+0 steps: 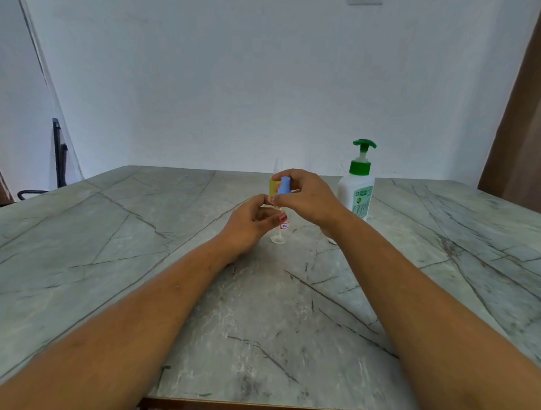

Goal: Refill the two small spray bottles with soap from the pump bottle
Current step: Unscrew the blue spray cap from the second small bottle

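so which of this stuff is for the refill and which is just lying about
For the job:
white pump bottle with green pump
small clear spray bottle with blue top
small yellow spray bottle

Lying about:
black chair frame
brown panel at right

A large table (117,234) filled the lower half of the view. Its grey-green, stone-patterned top was crossed by dark veins and thin straight seams. A strip of brown wood (234,405) showed along the table's near edge. Behind the table's far edge rose a plain pale wall (234,87) in soft, even, slightly bluish light. High on it, above the table's right half, a pale rectangular plate (364,1) was cut off by the frame. Left of the table, a side wall (17,117) met the first at a slanting corner. Beside the table's far left corner stood a dark chair (58,152), showing only its upright back and one curved armrest. Beyond the table's far right corner a brown surface (515,140) ran upward; whether it was a door or a curtain could not be told.
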Available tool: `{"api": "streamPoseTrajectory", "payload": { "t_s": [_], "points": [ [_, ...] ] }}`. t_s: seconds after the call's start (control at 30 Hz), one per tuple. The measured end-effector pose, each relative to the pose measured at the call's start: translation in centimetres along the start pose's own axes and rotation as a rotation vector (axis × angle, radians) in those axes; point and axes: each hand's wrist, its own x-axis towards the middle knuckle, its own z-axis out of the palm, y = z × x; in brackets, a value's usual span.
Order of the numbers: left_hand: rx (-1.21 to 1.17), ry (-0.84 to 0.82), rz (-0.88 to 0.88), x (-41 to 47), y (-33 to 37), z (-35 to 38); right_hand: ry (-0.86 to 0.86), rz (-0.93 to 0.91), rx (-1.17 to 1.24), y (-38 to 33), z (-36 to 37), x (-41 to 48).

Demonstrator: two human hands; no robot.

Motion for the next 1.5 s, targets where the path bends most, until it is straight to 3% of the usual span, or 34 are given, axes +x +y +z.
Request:
{"api": "streamPoseTrajectory", "payload": {
  "t_s": [0.3,0.63,0.83,0.93,1.13,1.5],
  "points": [
    [-0.008,-0.039,-0.020,0.0,-0.1,0.0,0.078,-0.029,0.007,0.2,-0.5,0.1],
    [0.080,0.006,-0.071,0.3,-0.2,0.0,0.462,-0.148,0.326,-1.3,-2.1,0.6],
    [0.103,0.144,-0.094,0.3,-0.5,-2.0,0.660,-0.283,0.379,-1.9,-1.9,0.3],
    [0.109,0.189,-0.107,0.2,-0.8,-2.8,0.610,-0.221,0.206,-0.7,-1.0,0.3],
    [0.117,0.149,-0.121,0.0,-0.9,-3.1,0.320,0.048,-0.305,3.6,1.3,0.0],
    [0.072,0.066,-0.117,0.4,-1.1,-2.6,0.111,0.147,-0.431,5.2,2.0,0.2]
  ]
}}
